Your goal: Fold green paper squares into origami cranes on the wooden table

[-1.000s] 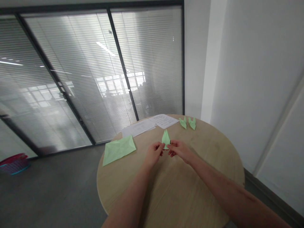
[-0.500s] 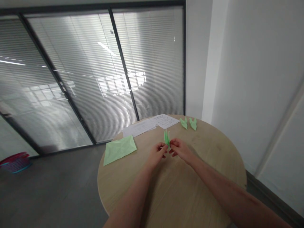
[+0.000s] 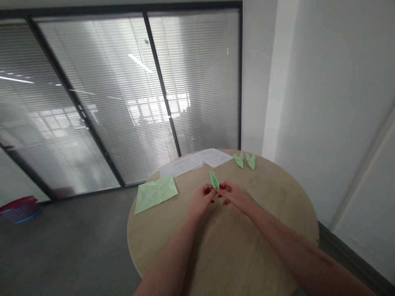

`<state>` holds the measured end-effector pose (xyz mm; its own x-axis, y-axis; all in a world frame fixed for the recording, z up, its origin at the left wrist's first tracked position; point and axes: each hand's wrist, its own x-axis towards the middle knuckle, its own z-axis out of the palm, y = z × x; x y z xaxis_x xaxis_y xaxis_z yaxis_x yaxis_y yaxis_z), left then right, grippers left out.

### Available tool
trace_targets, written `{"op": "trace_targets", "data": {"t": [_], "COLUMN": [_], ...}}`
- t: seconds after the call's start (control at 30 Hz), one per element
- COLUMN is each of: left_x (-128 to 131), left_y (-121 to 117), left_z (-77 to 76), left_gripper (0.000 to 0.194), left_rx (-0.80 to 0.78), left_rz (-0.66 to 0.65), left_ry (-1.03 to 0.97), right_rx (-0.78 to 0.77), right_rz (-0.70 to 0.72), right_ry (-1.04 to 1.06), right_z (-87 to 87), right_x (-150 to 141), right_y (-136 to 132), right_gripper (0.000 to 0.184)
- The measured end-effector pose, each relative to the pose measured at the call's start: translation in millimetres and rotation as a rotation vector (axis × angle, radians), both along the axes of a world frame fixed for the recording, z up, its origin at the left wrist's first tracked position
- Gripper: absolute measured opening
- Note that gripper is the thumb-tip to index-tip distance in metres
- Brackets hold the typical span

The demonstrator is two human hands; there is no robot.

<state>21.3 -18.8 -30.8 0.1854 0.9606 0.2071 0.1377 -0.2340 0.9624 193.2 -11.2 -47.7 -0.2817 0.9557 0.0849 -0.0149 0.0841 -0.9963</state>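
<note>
Over the middle of a round wooden table (image 3: 234, 255), my left hand (image 3: 203, 199) and my right hand (image 3: 232, 195) pinch the lower end of a small folded green paper piece (image 3: 214, 180). The piece stands narrow and pointed, leaning a little to the left above my fingertips. Both hands have their fingers closed on it and nearly touch each other.
A stack of flat green paper sheets (image 3: 156, 193) lies at the table's left edge. White printed sheets (image 3: 193, 162) lie at the far edge, with two folded green paper figures (image 3: 245, 160) to their right. Glass doors with blinds stand behind; a red basket (image 3: 19, 209) sits on the floor at left.
The folded piece showed a broad pointed face, then was turned edge-on and now looks narrow and leans left. My hands have drawn slightly closer together.
</note>
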Motion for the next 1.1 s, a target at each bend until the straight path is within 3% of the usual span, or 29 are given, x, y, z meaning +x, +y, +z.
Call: {"op": "trace_targets", "data": {"t": [0.23,0.53,0.73,0.93,1.1], "left_x": [-4.5,-5.5,-4.0,-2.8,-2.9], "left_y": [3.1,3.1,3.3,4.2,2.9], "left_z": [0.1,2.1,1.3,1.3,4.1], "left_gripper": [0.043,0.045,0.055,0.053,0.053], "left_rx": [-0.053,-0.074,-0.052,0.004,0.018], "left_rz": [0.032,0.087,0.088,0.096,0.117], "left_ry": [-0.094,-0.194,-0.226,-0.194,-0.184], "right_rx": [-0.03,-0.065,-0.092,-0.058,-0.081], "right_rz": [0.0,-0.038,-0.024,0.04,0.046], "right_ry": [0.044,0.131,0.21,0.163,0.118], "right_z": [5.1,4.0,3.4,2.4,3.1], "right_x": [1.1,1.7,1.3,2.6,1.2], "right_y": [-2.4,-2.8,-1.1,-0.6,-2.5], "right_gripper": [0.056,0.05,0.065,0.051,0.053]}}
